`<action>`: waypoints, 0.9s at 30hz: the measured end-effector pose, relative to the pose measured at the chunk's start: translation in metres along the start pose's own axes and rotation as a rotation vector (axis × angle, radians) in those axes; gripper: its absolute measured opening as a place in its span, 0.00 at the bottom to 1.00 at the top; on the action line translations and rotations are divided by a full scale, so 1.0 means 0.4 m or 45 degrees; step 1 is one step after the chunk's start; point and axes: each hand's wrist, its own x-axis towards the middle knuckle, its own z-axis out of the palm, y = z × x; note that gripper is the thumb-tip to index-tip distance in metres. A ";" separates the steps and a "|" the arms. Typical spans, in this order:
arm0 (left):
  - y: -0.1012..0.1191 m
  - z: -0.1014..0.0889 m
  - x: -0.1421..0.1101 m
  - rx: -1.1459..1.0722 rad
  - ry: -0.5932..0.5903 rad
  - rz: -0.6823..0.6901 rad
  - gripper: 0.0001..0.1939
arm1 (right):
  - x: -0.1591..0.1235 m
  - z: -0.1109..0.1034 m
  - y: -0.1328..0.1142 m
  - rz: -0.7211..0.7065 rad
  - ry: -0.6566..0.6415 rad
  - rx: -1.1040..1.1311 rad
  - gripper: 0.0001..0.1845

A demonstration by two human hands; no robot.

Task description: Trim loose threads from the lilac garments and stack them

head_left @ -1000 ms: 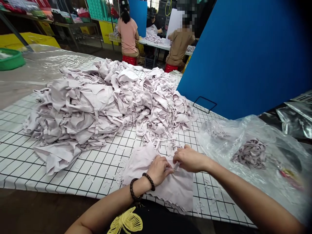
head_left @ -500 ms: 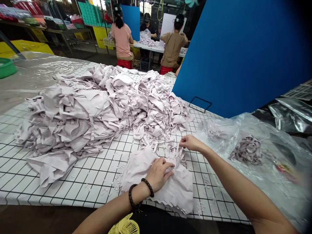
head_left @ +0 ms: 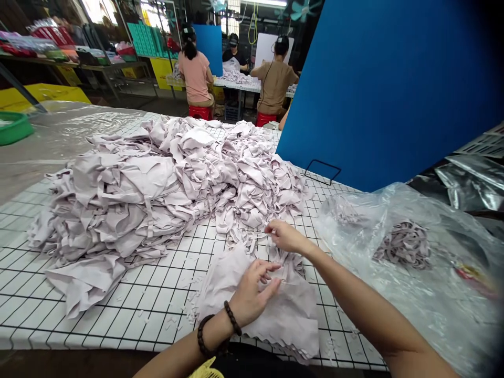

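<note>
A stack of pale pinkish-grey cloth pieces (head_left: 283, 315) lies in front of me, its near edge zigzag cut. My left hand (head_left: 254, 294), with two dark beaded bracelets at the wrist, is over the stack with thumb and fingers apart. Just beyond the stack's far edge is my right hand (head_left: 285, 236), its fingers curled together; whatever they hold, if anything, is hidden. Narrow fabric straps (head_left: 246, 236) lie beside it to the left. A large heap of the same cloth (head_left: 157, 178) rises behind and to the left.
White grid-patterned cloth (head_left: 173, 294) covers the table, with small scraps on it. A blue board (head_left: 378, 94) stands right, near a black wire frame (head_left: 323, 172). Clear plastic (head_left: 354, 252) with a bundle of straps (head_left: 405, 244) lies right. Several people sit at a table beyond.
My right hand has moved left, above the straps. My left hand's fingers have lifted and spread from lying flat on the stack. The head view has tilted up slightly.
</note>
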 end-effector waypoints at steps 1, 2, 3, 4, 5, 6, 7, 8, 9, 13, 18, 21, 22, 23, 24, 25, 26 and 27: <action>0.002 -0.010 0.001 -0.186 0.015 -0.076 0.18 | 0.021 0.020 -0.025 -0.024 -0.044 -0.122 0.12; 0.000 -0.021 0.004 -0.383 0.036 -0.161 0.19 | 0.038 0.039 -0.045 -0.029 -0.077 -0.225 0.11; -0.005 -0.032 0.007 -0.580 0.064 -0.246 0.20 | 0.053 0.054 -0.058 -0.026 -0.095 -0.307 0.10; -0.013 -0.044 0.011 -0.764 0.097 -0.323 0.20 | 0.063 0.065 -0.066 -0.017 -0.096 -0.356 0.09; -0.022 -0.056 0.016 -0.923 0.128 -0.383 0.21 | 0.070 0.070 -0.068 -0.005 -0.079 -0.374 0.09; -0.032 -0.066 0.020 -1.054 0.147 -0.428 0.22 | 0.073 0.071 -0.067 0.010 -0.054 -0.378 0.10; -0.041 -0.076 0.024 -1.161 0.154 -0.467 0.22 | 0.074 0.068 -0.062 0.028 -0.027 -0.392 0.11; -0.048 -0.085 0.027 -1.244 0.145 -0.504 0.23 | 0.073 0.064 -0.056 0.055 0.009 -0.406 0.12; -0.054 -0.092 0.030 -1.305 0.130 -0.539 0.23 | 0.071 0.059 -0.050 0.091 0.057 -0.414 0.14; -0.061 -0.110 0.037 -1.423 0.077 -0.638 0.21 | 0.067 0.066 -0.031 0.253 0.255 -0.212 0.16; -0.068 -0.120 0.037 -1.505 0.018 -0.652 0.22 | 0.080 0.107 -0.034 0.377 0.287 1.029 0.09; -0.074 -0.118 0.038 -1.507 0.017 -0.638 0.22 | 0.089 0.108 -0.047 0.441 0.381 1.700 0.11; -0.075 -0.118 0.038 -1.500 0.022 -0.635 0.22 | 0.093 0.104 -0.049 0.436 0.417 1.845 0.12; -0.076 -0.117 0.038 -1.491 0.028 -0.636 0.22 | 0.096 0.098 -0.050 0.429 0.446 1.956 0.13; -0.076 -0.116 0.038 -1.483 0.032 -0.637 0.22 | 0.101 0.091 -0.049 0.423 0.472 2.044 0.13; -0.076 -0.116 0.038 -1.479 0.034 -0.638 0.22 | 0.106 0.081 -0.046 0.410 0.494 2.115 0.13; -0.076 -0.116 0.037 -1.477 0.034 -0.639 0.22 | 0.111 0.070 -0.041 0.391 0.512 2.172 0.13; -0.076 -0.117 0.036 -1.479 0.031 -0.639 0.22 | 0.116 0.057 -0.035 0.365 0.528 2.209 0.12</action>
